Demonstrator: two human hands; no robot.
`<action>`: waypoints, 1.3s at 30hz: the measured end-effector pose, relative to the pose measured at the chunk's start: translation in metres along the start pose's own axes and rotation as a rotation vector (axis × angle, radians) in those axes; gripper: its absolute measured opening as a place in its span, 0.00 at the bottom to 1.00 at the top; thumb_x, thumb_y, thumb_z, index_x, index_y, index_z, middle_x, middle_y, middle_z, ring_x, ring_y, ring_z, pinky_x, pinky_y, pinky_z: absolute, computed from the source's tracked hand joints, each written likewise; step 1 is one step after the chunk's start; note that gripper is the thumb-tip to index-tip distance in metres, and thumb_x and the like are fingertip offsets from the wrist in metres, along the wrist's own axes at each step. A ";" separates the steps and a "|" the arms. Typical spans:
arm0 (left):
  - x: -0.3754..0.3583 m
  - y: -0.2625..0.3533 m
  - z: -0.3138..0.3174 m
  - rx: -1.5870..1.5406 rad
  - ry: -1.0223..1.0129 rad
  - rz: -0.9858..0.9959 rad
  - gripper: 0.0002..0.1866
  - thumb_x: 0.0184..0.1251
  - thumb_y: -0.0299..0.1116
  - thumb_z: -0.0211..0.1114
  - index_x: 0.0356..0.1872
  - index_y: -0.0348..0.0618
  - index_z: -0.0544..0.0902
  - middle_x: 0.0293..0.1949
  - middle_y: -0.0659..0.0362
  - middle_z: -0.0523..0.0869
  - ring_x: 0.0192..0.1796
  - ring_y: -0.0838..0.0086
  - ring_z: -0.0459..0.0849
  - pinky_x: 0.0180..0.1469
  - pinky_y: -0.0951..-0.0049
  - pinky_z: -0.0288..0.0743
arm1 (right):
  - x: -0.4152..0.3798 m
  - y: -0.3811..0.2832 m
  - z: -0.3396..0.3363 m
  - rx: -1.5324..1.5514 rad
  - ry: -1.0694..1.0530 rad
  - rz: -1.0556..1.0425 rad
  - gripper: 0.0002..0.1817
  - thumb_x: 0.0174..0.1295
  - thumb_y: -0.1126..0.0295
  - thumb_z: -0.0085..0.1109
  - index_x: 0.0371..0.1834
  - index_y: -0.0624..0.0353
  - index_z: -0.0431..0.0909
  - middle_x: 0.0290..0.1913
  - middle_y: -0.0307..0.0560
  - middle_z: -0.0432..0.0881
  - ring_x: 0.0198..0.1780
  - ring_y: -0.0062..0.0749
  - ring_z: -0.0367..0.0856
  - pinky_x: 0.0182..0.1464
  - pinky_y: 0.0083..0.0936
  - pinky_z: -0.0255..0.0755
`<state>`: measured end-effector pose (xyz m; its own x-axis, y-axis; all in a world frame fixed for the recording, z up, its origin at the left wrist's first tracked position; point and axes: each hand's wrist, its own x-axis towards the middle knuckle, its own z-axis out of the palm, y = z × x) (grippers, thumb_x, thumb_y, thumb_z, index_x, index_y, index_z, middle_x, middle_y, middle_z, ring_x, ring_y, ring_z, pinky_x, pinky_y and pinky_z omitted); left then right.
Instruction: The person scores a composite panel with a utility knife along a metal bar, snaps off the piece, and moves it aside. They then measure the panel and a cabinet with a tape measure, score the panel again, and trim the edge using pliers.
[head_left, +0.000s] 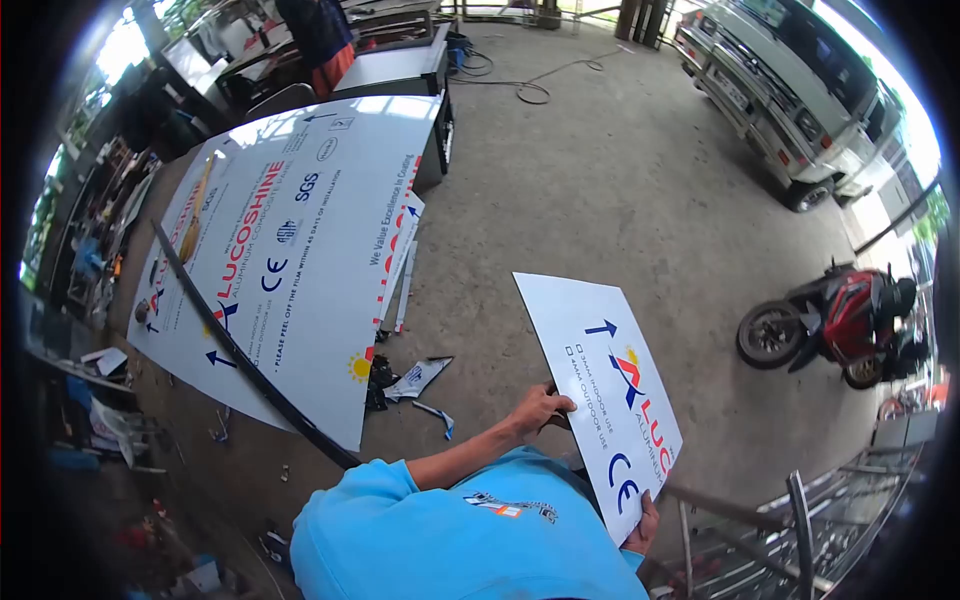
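Note:
Between my two hands is a cut white aluminum composite panel (610, 385), its printed face showing an arrow, red and blue lettering and a CE mark. My left hand (540, 410) is closed on the panel's left edge, with the thumb at the face and some fingers hidden behind. Lower down, my right hand (645, 522) grips the bottom right edge near the CE mark, partly covered by the panel. The piece is held tilted in front of my blue shirt (450, 530).
A large printed panel sheet (300, 240) lies to the left, crossed by a long dark strip (250, 365). Scraps (418, 378) litter the floor beside it. A red motorcycle (850, 320) and a truck (790, 90) stand right; metal frames (800, 530) lie lower right.

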<state>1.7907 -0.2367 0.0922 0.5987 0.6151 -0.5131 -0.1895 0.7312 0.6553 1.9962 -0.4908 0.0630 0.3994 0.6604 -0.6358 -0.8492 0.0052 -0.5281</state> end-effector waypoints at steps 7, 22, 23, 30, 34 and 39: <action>0.164 0.108 0.005 -0.239 0.104 0.179 0.26 0.51 0.19 0.62 0.54 0.28 0.69 0.48 0.51 0.78 0.51 0.64 0.78 0.55 0.68 0.72 | 0.231 -0.116 0.096 -0.043 -0.144 0.083 0.28 0.57 0.71 0.48 0.61 0.71 0.60 0.57 0.63 0.70 0.56 0.52 0.72 0.61 0.44 0.65; 0.368 0.358 -0.101 -0.553 0.457 0.552 0.22 0.53 0.19 0.59 0.52 0.34 0.71 0.46 0.54 0.78 0.50 0.67 0.77 0.55 0.66 0.71 | 0.605 -0.203 0.545 -0.511 -0.538 0.421 0.32 0.46 0.76 0.58 0.58 0.71 0.63 0.50 0.62 0.75 0.48 0.52 0.78 0.52 0.45 0.74; 0.379 0.373 -0.114 -0.561 0.463 0.539 0.22 0.53 0.19 0.59 0.52 0.34 0.71 0.46 0.54 0.78 0.50 0.67 0.77 0.55 0.66 0.71 | 0.617 -0.198 0.564 -0.521 -0.566 0.455 0.32 0.45 0.76 0.58 0.58 0.70 0.63 0.50 0.62 0.75 0.48 0.52 0.78 0.52 0.45 0.74; 0.479 0.503 -0.209 -0.535 0.401 0.396 0.17 0.54 0.22 0.61 0.48 0.33 0.74 0.44 0.52 0.80 0.46 0.66 0.80 0.50 0.66 0.74 | 0.682 -0.161 0.686 -0.431 -0.454 0.363 0.33 0.46 0.76 0.56 0.59 0.72 0.61 0.51 0.64 0.74 0.49 0.53 0.78 0.54 0.44 0.73; 0.520 0.558 -0.224 -0.519 0.411 0.191 0.18 0.55 0.24 0.61 0.49 0.33 0.73 0.44 0.51 0.80 0.47 0.66 0.79 0.53 0.63 0.74 | 0.706 -0.162 0.717 -0.449 -0.370 0.327 0.32 0.48 0.74 0.55 0.59 0.73 0.60 0.51 0.64 0.74 0.48 0.51 0.79 0.53 0.42 0.75; 0.586 0.579 -0.248 -0.542 0.376 0.086 0.19 0.55 0.24 0.60 0.49 0.32 0.72 0.45 0.51 0.79 0.48 0.64 0.78 0.56 0.61 0.72 | 0.760 -0.168 0.748 -0.406 -0.234 0.389 0.28 0.51 0.76 0.55 0.57 0.73 0.62 0.50 0.62 0.75 0.47 0.51 0.79 0.53 0.42 0.75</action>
<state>1.8390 0.6205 0.0330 0.2703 0.6673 -0.6940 -0.6479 0.6593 0.3815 2.1841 0.5719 0.0902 -0.0394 0.7042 -0.7089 -0.6997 -0.5259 -0.4835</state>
